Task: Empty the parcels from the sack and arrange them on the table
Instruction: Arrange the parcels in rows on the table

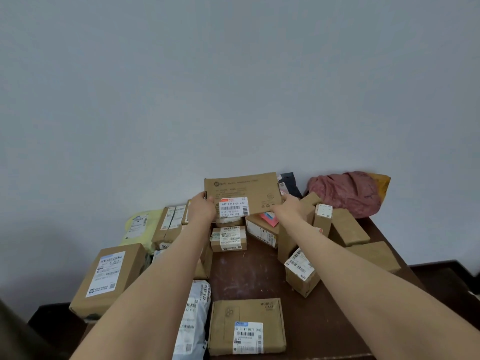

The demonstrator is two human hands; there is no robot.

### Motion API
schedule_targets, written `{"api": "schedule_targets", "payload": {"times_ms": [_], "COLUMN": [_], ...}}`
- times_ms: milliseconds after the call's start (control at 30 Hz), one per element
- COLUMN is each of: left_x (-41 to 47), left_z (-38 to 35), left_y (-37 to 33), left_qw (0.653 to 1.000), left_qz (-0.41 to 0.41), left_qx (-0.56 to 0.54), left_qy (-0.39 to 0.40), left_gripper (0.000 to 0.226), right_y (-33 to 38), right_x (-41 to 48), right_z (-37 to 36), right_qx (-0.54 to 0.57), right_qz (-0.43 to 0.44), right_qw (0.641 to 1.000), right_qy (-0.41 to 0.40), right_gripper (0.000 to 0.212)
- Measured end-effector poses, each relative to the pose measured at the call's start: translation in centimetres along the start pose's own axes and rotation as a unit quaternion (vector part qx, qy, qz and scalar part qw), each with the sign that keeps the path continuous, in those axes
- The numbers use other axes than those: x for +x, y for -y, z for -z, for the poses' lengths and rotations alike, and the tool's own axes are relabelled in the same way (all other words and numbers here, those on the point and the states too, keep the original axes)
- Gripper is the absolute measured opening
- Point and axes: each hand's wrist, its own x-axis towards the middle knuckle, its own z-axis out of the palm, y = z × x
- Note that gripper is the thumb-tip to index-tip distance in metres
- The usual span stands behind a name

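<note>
A flat brown cardboard parcel with a white label stands upright near the wall at the back of the dark table. My left hand grips its left edge and my right hand grips its lower right corner. Below it lie several small labelled boxes, one of them a taped box. A crumpled red sack lies at the back right against the wall. Brown boxes fill both sides of the table.
A large box and a yellow bag lie at the left. A grey poly mailer and a flat "Mobile Case" box lie at the front. Upright boxes stand at the right. A dark bag leans on the wall.
</note>
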Motion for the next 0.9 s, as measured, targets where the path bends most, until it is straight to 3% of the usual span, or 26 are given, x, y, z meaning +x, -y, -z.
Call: {"api": "schedule_targets", "payload": {"times_ms": [133,267,467,733,900], "left_x": [0.5,0.5,0.4,2.4,2.8], "left_z": [0.4,-0.2,-3.3,-6.4,-7.6], "left_y": [3.0,5.7,9.6,13.9,15.3], "left_qw": [0.997,0.985,0.962,0.938,0.926], "left_qz": [0.039,0.050,0.081,0.123,0.109], "left_qx": [0.070,0.166,0.232,0.242,0.241], "left_qy": [-0.011,0.022,0.116,0.215,0.270], "left_gripper": [0.031,0.026,0.018,0.026,0.029], "right_y": [-1.1,-3.6,-6.9,-9.9,-10.8], "right_x": [-0.3,-0.5,0.0,1.2,2.2], "right_z": [-3.2,-5.7,-8.1,-11.6,-13.2], "right_qx": [-0.073,-0.136,-0.126,-0.160,-0.167], "right_qz": [-0.021,-0.086,-0.189,-0.235,-0.237], "right_qw": [0.994,0.978,0.960,0.938,0.937], "right_qy": [0.078,0.130,0.163,0.199,0.192], "right_gripper": [0.010,0.029,0.025,0.034,0.036]}}
